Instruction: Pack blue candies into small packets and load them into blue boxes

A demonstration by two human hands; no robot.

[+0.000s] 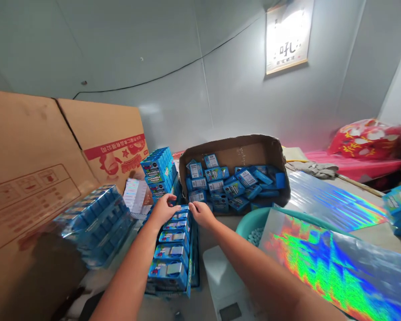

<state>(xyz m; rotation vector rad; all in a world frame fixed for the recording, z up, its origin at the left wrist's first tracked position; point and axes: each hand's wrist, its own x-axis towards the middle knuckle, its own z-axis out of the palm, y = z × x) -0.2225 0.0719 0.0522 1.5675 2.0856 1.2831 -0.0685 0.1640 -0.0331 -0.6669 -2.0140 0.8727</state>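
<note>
Item: display tray of blue caramelo boxes [171, 252], on the surface, nearer than the open carton [234, 149] of loose blue boxes. Left hand [165, 209]: at the tray's far end, fingers loosely curled, thumb and forefinger apart. Right hand [202, 214]: beside it, fingertips at the far boxes, grip unclear. Teal basin [245, 225]: right of the tray.

"CARAMELO MACIZO" on stacked blue boxes [158, 174], "吼" on scroll [287, 42]
</note>
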